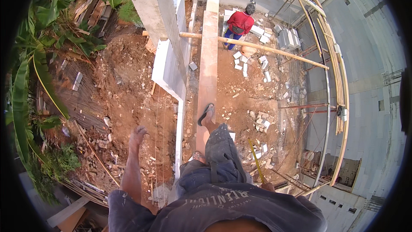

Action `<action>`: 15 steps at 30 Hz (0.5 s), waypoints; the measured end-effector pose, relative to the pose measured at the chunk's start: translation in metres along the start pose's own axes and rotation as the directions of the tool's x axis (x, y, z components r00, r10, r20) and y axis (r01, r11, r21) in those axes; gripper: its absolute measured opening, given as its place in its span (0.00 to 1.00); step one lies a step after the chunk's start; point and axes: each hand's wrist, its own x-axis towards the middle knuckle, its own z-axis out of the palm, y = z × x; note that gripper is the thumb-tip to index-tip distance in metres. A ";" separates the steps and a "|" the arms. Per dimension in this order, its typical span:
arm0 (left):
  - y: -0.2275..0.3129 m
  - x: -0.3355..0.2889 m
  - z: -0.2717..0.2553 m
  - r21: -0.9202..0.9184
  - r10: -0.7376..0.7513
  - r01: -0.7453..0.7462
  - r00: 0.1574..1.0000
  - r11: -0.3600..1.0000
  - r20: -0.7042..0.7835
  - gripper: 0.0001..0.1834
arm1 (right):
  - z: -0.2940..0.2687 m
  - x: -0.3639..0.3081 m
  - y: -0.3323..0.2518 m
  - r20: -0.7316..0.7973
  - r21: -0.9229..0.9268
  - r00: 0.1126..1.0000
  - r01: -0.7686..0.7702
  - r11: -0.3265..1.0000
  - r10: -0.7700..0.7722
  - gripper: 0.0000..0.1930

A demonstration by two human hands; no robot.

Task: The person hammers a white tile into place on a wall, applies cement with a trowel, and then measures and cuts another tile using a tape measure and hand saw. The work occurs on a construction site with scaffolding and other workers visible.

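My left hand hangs out over the reddish soil on the left side of the block wall. Its fingers are loosely bent and apart, with nothing visible in them. My right hand is low on the right beside my hip, partly hidden by my shirt. It is closed round the lower end of a yellow tape measure, whose narrow blade sticks up and away from me. Just left of my feet runs the thin top of the white block wall, stepping up to taller blocks ahead.
My feet, in sandals, stand on a long plank high above the ground. A bamboo pole crosses it ahead. Below, a person in red stands among white blocks. A concrete column rises ahead; bamboo scaffolding lines the right.
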 end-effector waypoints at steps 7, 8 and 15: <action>0.203 0.103 -0.079 -0.016 0.300 -0.330 0.875 0.944 -0.380 0.23 | -0.079 0.167 -0.152 -0.060 -0.268 0.917 0.366 0.891 -0.394 0.23; 0.254 0.129 -0.079 -0.010 0.389 -0.435 0.815 0.900 -0.431 0.22 | -0.113 0.214 -0.154 -0.083 -0.394 0.873 0.414 0.821 -0.480 0.21; 0.528 0.254 -0.151 0.333 0.707 -0.663 0.434 0.670 -0.559 0.20 | -0.330 0.145 -0.312 -0.411 -0.479 0.410 0.663 0.575 -0.814 0.12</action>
